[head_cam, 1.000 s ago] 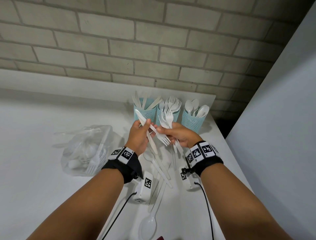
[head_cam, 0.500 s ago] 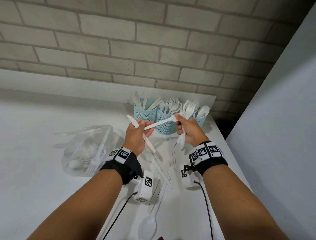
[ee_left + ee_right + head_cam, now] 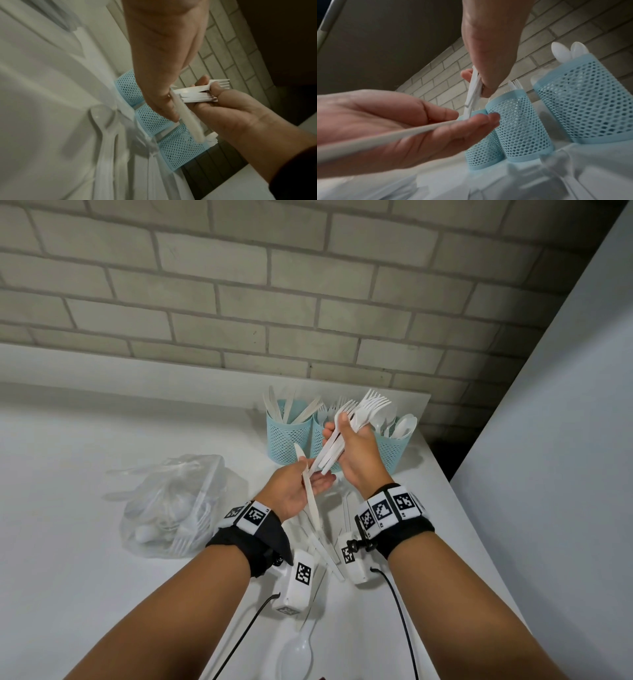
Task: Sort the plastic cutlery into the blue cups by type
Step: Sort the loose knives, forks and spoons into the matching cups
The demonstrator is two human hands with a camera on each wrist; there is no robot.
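White forks [image 3: 346, 436] sat bunched in my right hand [image 3: 356, 455] at frame centre; my left hand [image 3: 294, 491] seemingly pinched a knife [image 3: 310, 491]. I judged squaring handles before lowering into the middle cup [image 3: 518, 124] wisest.

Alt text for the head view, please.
The right hand holds a bunch of white forks above three blue mesh cups while the left hand holds a white knife; more cutlery lies on the white table.
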